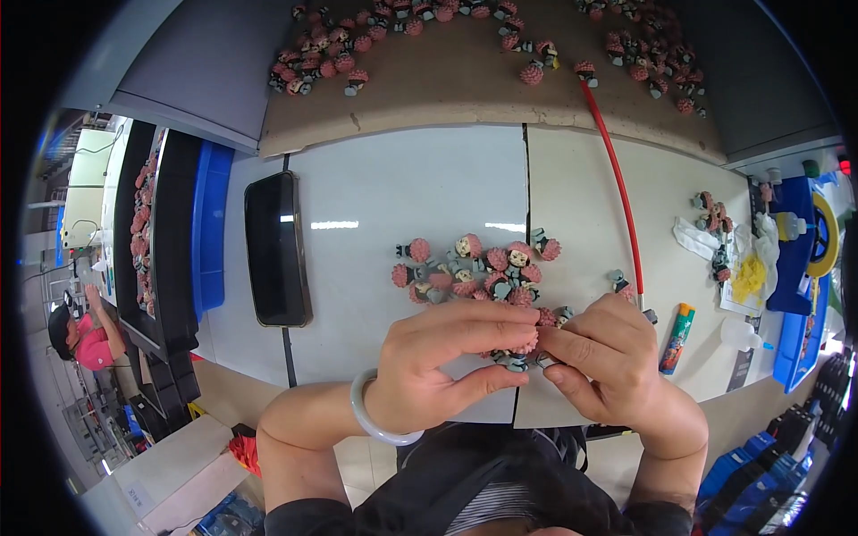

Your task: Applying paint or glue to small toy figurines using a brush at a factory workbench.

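Note:
My left hand (442,362) and my right hand (603,357) meet over the near edge of the white table (375,205). Between their fingertips they pinch one small figurine (521,351) with a pink bumpy head and a grey body. The left thumb lies under it and the left fingers over it. The right fingers press on its right side. A pale bangle (375,420) circles my left wrist. Just beyond the hands lies a cluster of several similar pink-headed figurines (478,271).
A dark phone (277,248) lies screen-up left of the cluster. A red cord (618,183) runs from the far board toward my right hand. Many figurines cover the brown board (465,80) behind. A small orange-green tube (677,337), white cloth and bottles lie right. Another person (80,335) works far left.

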`<state>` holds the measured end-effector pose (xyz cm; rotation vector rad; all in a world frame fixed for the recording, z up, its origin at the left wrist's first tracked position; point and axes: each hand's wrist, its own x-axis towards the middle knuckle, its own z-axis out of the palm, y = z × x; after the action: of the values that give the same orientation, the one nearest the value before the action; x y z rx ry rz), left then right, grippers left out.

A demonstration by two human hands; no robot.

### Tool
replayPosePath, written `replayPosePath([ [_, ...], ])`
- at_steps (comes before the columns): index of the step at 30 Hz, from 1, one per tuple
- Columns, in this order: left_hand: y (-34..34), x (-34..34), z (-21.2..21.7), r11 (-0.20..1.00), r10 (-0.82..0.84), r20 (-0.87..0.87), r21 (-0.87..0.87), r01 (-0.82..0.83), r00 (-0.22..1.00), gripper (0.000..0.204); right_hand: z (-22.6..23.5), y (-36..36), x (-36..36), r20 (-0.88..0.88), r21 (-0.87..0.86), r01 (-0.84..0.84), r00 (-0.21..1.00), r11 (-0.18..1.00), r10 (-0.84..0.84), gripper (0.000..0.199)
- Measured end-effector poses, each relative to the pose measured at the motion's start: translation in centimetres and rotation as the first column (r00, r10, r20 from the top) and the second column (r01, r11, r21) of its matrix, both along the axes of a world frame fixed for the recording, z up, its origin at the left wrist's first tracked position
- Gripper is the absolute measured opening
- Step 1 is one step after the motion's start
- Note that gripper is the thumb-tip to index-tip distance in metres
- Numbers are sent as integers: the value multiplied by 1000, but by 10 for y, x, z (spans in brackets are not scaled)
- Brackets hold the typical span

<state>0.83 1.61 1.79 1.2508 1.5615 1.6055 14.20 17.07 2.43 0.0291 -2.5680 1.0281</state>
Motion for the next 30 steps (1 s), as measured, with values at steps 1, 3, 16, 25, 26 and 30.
replayPosePath([
  [1, 0, 0, 1, 1000, 1, -9, -3, -1, 1000, 39, 0, 0, 0, 1, 0, -1, 1000, 1000, 1, 21],
  [3, 0, 0, 2, 1000, 2, -17, -7, -2, 1000, 39, 1, 0, 0, 1, -2, -2, 1000, 1000, 2, 21],
  [16, 0, 2, 1, 996, 78, -113, -33, -82, 990, 40, -6, -4, -2, -46, 70, 86, 996, 994, -83, 29],
  [25, -1, 2, 0, 998, 53, -11, -22, -54, 999, 38, -2, 1, -1, -122, 46, 107, 987, 993, -101, 24],
  [26, -1, 2, 0, 998, 52, 2, -19, -52, 999, 38, -2, 1, -1, -105, -2, 88, 991, 996, -87, 21],
  [30, -1, 2, -2, 999, 41, 1, -7, -41, 999, 38, -1, 0, -1, -48, 11, 61, 997, 998, -61, 20],
])
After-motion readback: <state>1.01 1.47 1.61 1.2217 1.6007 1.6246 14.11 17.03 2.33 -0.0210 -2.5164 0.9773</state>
